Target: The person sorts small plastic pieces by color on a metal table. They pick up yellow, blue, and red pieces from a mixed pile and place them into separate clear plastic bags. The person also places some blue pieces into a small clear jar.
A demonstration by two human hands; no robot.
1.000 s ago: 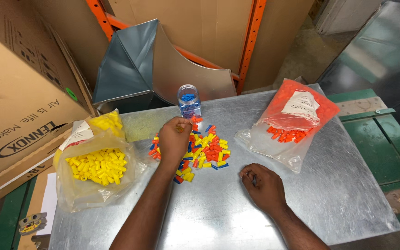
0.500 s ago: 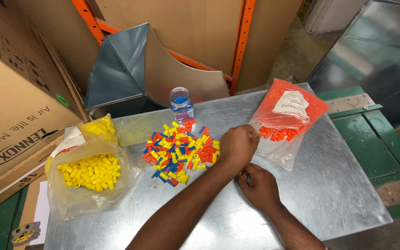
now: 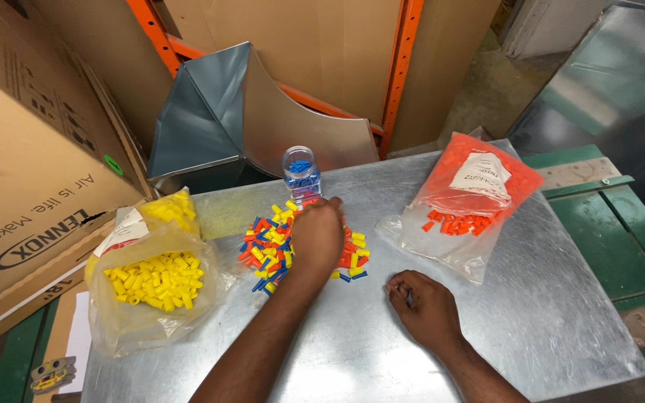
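On metal table (image 3: 531,313), left hand (image 3: 316,235) is resting on mixed cap pile (image 3: 266,242), grip hidden, I can't tell. Right hand (image 3: 427,307) is curling shut, pinching small blue cap, pile lying to its left.

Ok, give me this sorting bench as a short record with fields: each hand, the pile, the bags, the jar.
left hand: resting on the mixed pile, fingers bent
right hand: curled on the metal tabletop, a small blue piece between the fingers
mixed pile of wire connectors: yellow, red, blue, loose
bag of yellow connectors: open, left of pile
bag of orange connectors: right of pile
clear jar: holds blue pieces, behind the pile
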